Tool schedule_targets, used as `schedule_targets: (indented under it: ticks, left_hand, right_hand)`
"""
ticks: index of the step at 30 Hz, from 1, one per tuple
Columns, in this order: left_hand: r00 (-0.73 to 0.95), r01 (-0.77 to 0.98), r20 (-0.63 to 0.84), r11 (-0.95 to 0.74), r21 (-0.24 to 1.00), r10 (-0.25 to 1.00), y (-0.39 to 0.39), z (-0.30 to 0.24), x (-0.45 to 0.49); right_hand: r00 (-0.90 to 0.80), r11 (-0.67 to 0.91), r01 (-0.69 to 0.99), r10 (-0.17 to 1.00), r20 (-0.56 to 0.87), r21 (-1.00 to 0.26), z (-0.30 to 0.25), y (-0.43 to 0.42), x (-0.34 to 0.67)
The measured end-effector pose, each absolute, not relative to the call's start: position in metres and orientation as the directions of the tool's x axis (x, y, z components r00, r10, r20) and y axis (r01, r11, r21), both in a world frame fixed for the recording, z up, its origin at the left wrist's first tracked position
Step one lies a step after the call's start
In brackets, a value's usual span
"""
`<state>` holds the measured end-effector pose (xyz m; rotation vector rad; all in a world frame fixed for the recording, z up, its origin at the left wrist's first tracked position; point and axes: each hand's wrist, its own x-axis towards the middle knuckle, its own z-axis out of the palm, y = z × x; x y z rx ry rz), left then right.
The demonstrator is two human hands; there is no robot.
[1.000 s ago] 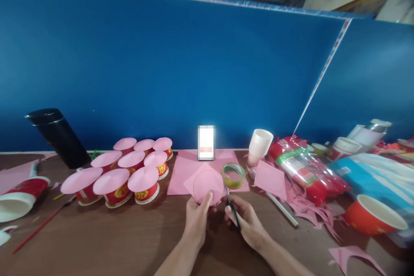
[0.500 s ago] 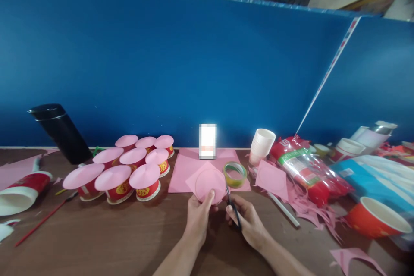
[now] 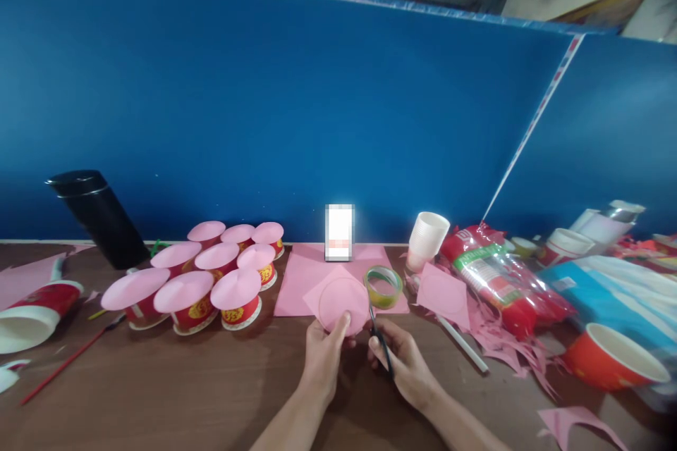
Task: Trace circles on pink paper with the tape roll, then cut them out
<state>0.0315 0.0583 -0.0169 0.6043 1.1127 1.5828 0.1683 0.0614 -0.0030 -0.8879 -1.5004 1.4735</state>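
Observation:
Low in the middle of the head view, my left hand (image 3: 325,352) is closed on a piece of pink paper (image 3: 343,303), thumb on top. A round outline is drawn on that paper, and part of its lower edge is cut along the curve. My right hand (image 3: 402,356) grips black-handled scissors (image 3: 381,347), whose blades point up along the paper's right side. Whether the blades touch the paper I cannot tell. Just behind the scissors, a roll of tape (image 3: 383,287) lies on pink sheets (image 3: 296,282). A bright phone screen (image 3: 338,232) stands behind the sheets.
Several red cups topped with pink discs (image 3: 236,289) stand on the left, near a black flask (image 3: 100,218) and a red brush (image 3: 68,370). To the right are stacked white cups (image 3: 427,236), a red packet (image 3: 491,275), pink scraps (image 3: 508,349), a white stick (image 3: 462,344) and an orange cup (image 3: 616,359).
Almost nothing differs. Both hands keep their hold on the paper and scissors, and the camera view has shifted very slightly.

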Motion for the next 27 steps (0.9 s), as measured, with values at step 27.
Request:
schedule_targets:
  ticks: [27]
  left_hand:
    - [-0.315,-0.437,-0.144,-0.009,0.899,0.938,0.0565,-0.0126,0.0313]
  right_hand:
    - [-0.398,0.066,-0.018,0.915,0.067,-0.998,-0.0034,0.0633,0.1689]
